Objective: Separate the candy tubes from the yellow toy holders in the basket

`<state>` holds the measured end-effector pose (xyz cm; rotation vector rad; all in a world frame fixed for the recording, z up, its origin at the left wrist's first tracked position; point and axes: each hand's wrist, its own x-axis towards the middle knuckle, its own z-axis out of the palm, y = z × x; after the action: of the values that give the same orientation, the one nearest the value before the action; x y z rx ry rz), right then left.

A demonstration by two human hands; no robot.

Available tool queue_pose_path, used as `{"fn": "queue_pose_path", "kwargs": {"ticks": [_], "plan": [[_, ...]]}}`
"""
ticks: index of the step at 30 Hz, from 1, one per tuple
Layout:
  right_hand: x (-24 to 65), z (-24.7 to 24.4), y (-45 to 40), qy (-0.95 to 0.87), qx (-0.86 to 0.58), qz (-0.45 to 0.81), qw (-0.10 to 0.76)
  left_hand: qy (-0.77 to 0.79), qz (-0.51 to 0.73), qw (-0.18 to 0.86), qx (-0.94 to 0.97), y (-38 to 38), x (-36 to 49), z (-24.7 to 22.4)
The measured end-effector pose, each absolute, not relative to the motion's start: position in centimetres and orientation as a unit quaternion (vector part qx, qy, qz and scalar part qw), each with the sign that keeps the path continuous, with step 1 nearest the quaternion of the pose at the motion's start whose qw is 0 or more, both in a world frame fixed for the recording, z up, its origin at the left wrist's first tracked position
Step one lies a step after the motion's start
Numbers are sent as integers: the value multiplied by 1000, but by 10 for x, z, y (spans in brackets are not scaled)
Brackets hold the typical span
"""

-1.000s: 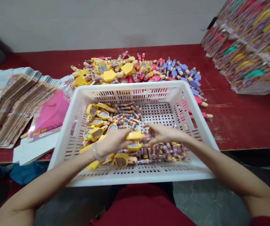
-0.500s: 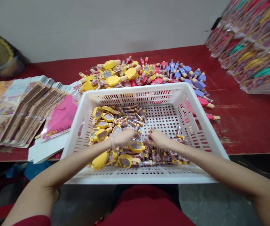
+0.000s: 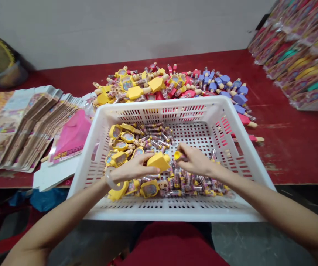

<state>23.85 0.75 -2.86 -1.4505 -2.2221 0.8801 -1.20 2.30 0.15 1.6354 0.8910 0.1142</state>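
Note:
Over a white plastic basket point(image 3: 175, 214), my left hand point(image 3: 135, 168) is closed round a yellow ice-pop-shaped toy case point(image 3: 159, 162), its plain side up. Just to its right, my right hand point(image 3: 193, 159) grips a small tube whose round yellow end point(image 3: 177, 155) faces the toy case; the rest of the tube is hidden by the fingers. The two pieces are apart. Below the hands lie clear tubes with purple-pink contents point(image 3: 188, 181). More yellow toy cases point(image 3: 119, 159), some with printed windows and biscuit-coloured handles, lie on the basket's left side.
Behind the basket, yellow toys point(image 3: 133, 92), red ones and purple ones point(image 3: 239, 98) are heaped on the red table point(image 3: 286, 147). Folded printed cards point(image 3: 34, 129) and a pink packet point(image 3: 74, 131) lie left. Packed toys point(image 3: 300, 66) are stacked at right.
The left hand has lifted a yellow toy case off the pile. The right hand has come up slightly with a tube, its yellow end now turned left.

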Motion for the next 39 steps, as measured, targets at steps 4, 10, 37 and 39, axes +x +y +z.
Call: {"fn": "queue_pose_path", "kwargs": {"ticks": [4, 10, 37, 39], "plan": [[227, -29, -4, -864, -486, 122, 53, 399, 44, 594, 697, 11, -13, 14], [219, -28, -17, -915, -401, 14, 53, 395, 15, 637, 661, -1, -6, 17], [227, -34, -7, -746, -470, 449, -147, 275, 2, 223, 935, -7, 1, -43], [238, -36, 6, -753, -480, 438, -103, 309, -2, 229, 923, 4, -2, -41]]}}
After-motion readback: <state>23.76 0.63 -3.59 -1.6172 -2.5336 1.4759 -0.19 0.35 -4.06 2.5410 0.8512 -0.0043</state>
